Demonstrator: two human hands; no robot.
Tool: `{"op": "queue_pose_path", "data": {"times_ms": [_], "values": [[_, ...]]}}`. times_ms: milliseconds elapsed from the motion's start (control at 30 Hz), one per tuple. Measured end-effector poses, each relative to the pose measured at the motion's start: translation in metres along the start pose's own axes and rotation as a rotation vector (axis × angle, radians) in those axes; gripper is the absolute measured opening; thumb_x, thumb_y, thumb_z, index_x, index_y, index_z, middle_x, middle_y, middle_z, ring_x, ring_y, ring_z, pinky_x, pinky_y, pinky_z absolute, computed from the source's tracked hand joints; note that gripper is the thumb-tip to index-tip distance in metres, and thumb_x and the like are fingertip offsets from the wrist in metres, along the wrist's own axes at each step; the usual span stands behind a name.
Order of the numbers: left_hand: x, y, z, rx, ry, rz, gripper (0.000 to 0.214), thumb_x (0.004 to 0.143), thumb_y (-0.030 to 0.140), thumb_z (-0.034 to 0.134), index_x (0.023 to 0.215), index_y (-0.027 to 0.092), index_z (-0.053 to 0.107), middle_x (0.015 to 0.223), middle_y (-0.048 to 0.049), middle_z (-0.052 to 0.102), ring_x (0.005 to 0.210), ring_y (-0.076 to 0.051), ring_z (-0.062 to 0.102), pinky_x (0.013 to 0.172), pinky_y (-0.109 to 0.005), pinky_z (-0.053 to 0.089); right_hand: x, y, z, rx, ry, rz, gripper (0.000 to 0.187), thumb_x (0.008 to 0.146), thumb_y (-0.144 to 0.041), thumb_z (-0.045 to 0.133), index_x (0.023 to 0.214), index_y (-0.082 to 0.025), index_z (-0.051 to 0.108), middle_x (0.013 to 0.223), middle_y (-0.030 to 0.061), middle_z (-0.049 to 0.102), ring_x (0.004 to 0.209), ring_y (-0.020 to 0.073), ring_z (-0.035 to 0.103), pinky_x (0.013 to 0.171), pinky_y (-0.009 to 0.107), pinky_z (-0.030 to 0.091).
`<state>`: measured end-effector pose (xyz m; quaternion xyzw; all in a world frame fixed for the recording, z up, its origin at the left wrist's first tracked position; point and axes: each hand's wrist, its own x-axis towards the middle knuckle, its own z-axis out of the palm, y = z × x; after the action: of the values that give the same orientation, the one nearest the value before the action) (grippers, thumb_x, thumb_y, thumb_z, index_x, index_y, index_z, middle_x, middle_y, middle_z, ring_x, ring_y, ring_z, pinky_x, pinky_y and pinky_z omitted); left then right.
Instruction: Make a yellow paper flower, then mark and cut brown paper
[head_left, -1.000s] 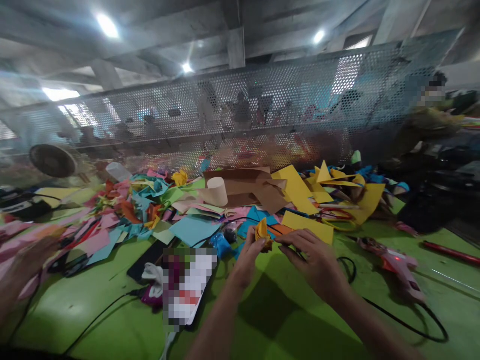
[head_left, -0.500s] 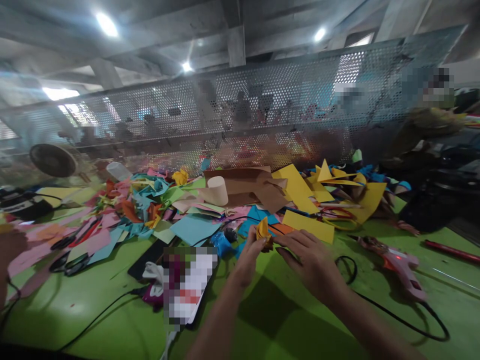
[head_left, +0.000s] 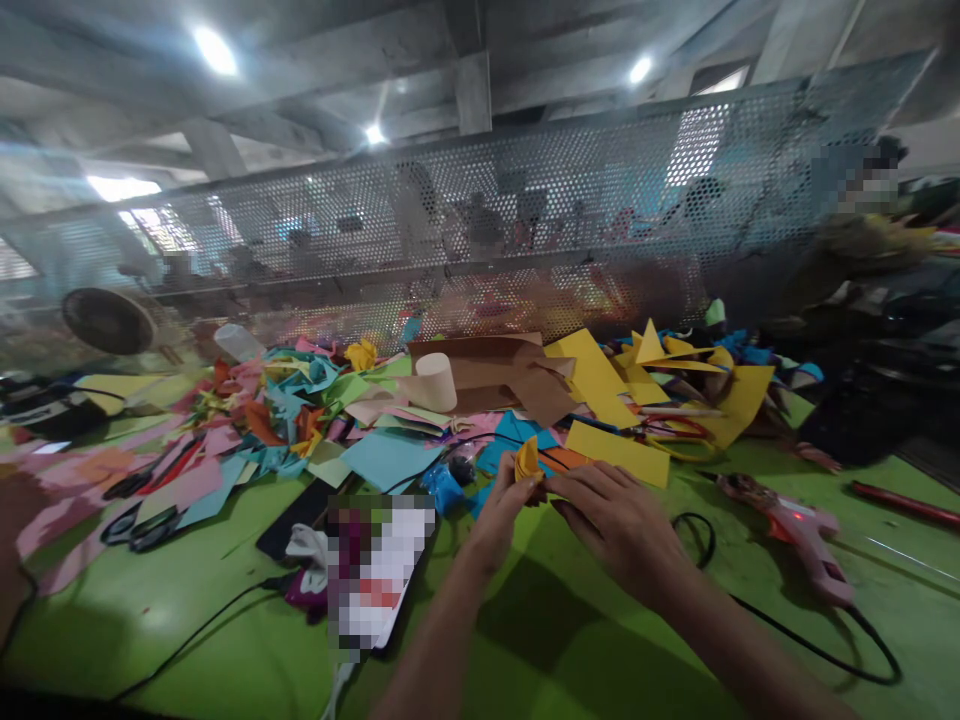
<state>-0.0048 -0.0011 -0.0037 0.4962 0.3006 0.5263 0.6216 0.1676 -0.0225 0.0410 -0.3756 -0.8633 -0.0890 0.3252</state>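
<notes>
Here's the left hand [head_left: 499,520], fingers curled tight, pinching a small folded paper piece [head_left: 527,460], yellow-orange, creased into pointed, petal-like flaps. The right hand [head_left: 615,520] comes in from the other side, palm down and fingers loosely bent, its fingertips [head_left: 553,486] against the piece's lower edge; whether they actually grip it, I cannot tell. So the piece stands at the tips of both hands, just above the glossy green table [head_left: 525,640]. The landmark is the pink plastic glue gun [head_left: 795,530], lying on its side with a black cord [head_left: 825,655] looping from it. The piece sits well to the left of the gun. A flat yellow sheet [head_left: 616,452] lies between piece and gun, and crumpled brown paper [head_left: 510,375] is heaped farther left and behind.
</notes>
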Motion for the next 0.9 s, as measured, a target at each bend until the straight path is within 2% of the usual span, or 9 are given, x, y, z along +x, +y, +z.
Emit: {"op": "queue_pose_path", "data": {"times_ms": [167, 467, 700, 900], "values": [[0.0, -0.003, -0.002, -0.012, -0.006, -0.001, 0.027, 0.088, 0.041, 0.06, 0.107, 0.021, 0.055, 0.088, 0.0002, 0.052, 0.082, -0.015, 0.049, 0.08, -0.029, 0.039, 0.002, 0.0, -0.004, -0.037, -0.007, -0.045, 0.017, 0.094, -0.016, 0.053, 0.104, -0.018, 0.067, 0.09, 0.0085, 0.071, 0.081, 0.0227, 0.062, 0.071, 0.036, 0.045], [-0.001, -0.002, -0.001, -0.009, 0.03, -0.007, 0.03, 0.088, 0.041, 0.058, 0.111, 0.022, 0.056, 0.095, -0.0022, 0.057, 0.085, -0.016, 0.051, 0.082, -0.029, 0.041, -0.001, 0.004, -0.006, -0.108, 0.001, -0.042, 0.023, 0.094, -0.014, 0.051, 0.11, -0.019, 0.067, 0.09, 0.0082, 0.07, 0.078, 0.0213, 0.062, 0.068, 0.034, 0.044], [0.001, -0.004, -0.003, -0.019, 0.069, -0.028, 0.031, 0.085, 0.04, 0.06, 0.11, 0.022, 0.058, 0.091, -0.0011, 0.057, 0.082, -0.016, 0.051, 0.081, -0.029, 0.041, -0.005, 0.01, -0.006, -0.041, 0.047, 0.003, 0.024, 0.096, -0.019, 0.052, 0.115, -0.022, 0.066, 0.097, 0.008, 0.069, 0.088, 0.0219, 0.064, 0.073, 0.035, 0.046], [0.001, -0.004, -0.003, -0.025, 0.058, -0.026, 0.031, 0.086, 0.037, 0.059, 0.114, 0.023, 0.057, 0.095, -0.0012, 0.056, 0.086, -0.016, 0.051, 0.084, -0.029, 0.04, -0.006, 0.01, -0.005, 0.012, 0.031, 0.012, 0.023, 0.096, -0.02, 0.052, 0.114, -0.022, 0.067, 0.096, 0.0076, 0.069, 0.088, 0.022, 0.065, 0.075, 0.036, 0.048]]}}
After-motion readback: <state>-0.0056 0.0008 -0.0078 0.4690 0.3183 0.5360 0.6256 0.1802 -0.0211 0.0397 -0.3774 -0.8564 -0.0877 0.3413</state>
